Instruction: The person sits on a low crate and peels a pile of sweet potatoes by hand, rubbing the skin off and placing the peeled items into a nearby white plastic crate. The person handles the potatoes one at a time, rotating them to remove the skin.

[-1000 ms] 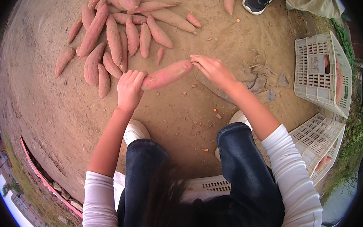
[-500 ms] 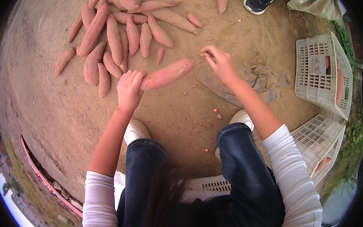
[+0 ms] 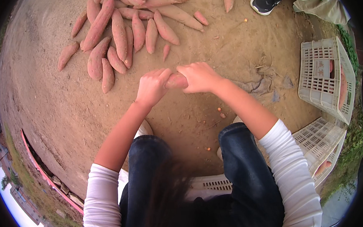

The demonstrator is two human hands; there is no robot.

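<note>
The left hand (image 3: 151, 87) and right hand (image 3: 201, 77) are curling fingers around one sweet potato (image 3: 176, 81) over dirt ground (image 3: 181, 117), white plastic crates (image 3: 320, 103) standing well to the right.

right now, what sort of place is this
Probably an outdoor farmyard or field edge: reddish sweet potatoes lie heaped on bare dirt, pale slotted crates sit at the right, and green plants grow beyond them.

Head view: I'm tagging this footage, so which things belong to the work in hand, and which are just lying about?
Likely in use:
sweet potato, held in left hand and right hand
sweet-potato pile
pale plastic crates

Apparently lying about:
grey cloth
small orange bits
</note>
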